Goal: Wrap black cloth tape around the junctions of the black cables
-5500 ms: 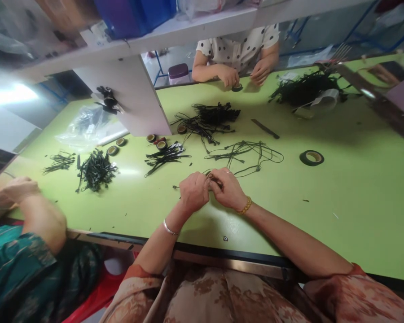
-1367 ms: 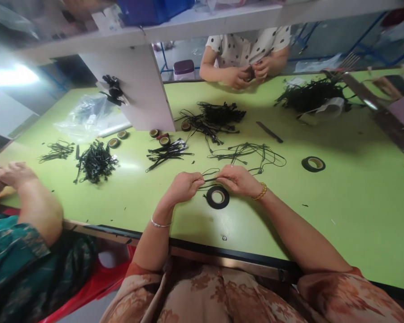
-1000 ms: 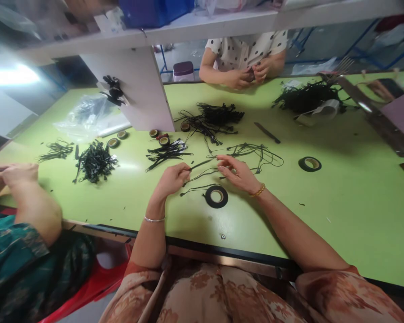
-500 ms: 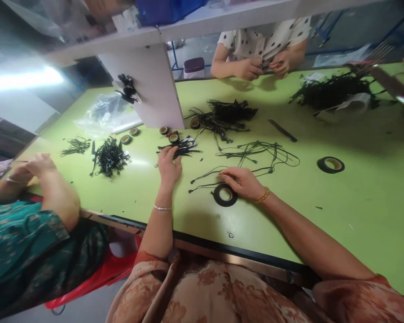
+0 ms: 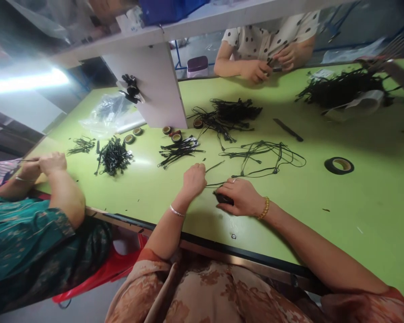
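Observation:
My left hand (image 5: 194, 180) is closed around a thin black cable (image 5: 215, 166), whose end sticks out past the fingers. Just right of it, my right hand (image 5: 241, 196) grips a roll of black tape (image 5: 224, 198), partly hidden under the fingers. Another stretch of black cable runs between the two hands. Beyond them lies a loose tangle of black cables (image 5: 261, 152). A bundle of short black cables (image 5: 180, 151) rests farther back to the left.
A second tape roll (image 5: 339, 165) lies to the right, with a dark blade (image 5: 287, 129) behind it. A cable pile (image 5: 237, 112) sits near the upright white panel (image 5: 155, 89). Co-workers sit at the left and across the green table (image 5: 289, 215).
My left hand has left the short cable bundle, come right and nearer, and closed on a cable. My right hand has moved onto the tape roll and taken hold of it.

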`<control>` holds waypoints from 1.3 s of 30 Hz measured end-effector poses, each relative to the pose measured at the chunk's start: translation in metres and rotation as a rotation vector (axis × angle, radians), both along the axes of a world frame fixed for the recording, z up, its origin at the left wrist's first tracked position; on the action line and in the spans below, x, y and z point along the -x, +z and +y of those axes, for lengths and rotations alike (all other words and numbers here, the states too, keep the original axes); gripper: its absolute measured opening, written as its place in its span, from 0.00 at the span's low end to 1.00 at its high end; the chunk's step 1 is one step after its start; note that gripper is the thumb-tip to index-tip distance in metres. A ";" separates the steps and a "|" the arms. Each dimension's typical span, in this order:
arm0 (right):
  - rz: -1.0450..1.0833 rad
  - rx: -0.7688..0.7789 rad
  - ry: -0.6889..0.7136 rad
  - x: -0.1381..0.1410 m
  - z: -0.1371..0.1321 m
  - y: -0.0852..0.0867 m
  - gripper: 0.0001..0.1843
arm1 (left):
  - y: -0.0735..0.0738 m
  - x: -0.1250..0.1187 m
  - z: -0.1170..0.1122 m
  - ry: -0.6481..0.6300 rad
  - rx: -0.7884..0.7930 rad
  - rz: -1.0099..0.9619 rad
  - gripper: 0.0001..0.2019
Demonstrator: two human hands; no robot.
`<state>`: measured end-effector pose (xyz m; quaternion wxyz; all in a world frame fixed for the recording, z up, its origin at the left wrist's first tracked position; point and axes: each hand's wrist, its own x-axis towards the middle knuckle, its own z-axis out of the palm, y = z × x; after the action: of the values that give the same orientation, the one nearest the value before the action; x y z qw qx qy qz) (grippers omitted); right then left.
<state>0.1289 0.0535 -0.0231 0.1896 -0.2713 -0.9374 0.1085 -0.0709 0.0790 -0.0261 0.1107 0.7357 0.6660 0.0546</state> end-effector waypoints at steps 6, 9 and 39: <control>0.131 0.081 0.049 0.005 -0.006 -0.005 0.15 | 0.010 0.010 0.002 0.111 -0.046 -0.363 0.07; 0.336 0.207 -0.093 0.005 -0.002 -0.004 0.12 | 0.013 0.013 0.004 0.150 0.083 -0.885 0.06; 0.988 1.158 -0.380 0.005 0.026 0.007 0.22 | 0.030 0.000 -0.011 -0.179 0.582 -1.184 0.16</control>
<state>0.1238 0.0793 -0.0166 0.4283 -0.4032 -0.4761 0.6536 -0.0713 0.0680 0.0040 0.6562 0.5739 0.4165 0.2580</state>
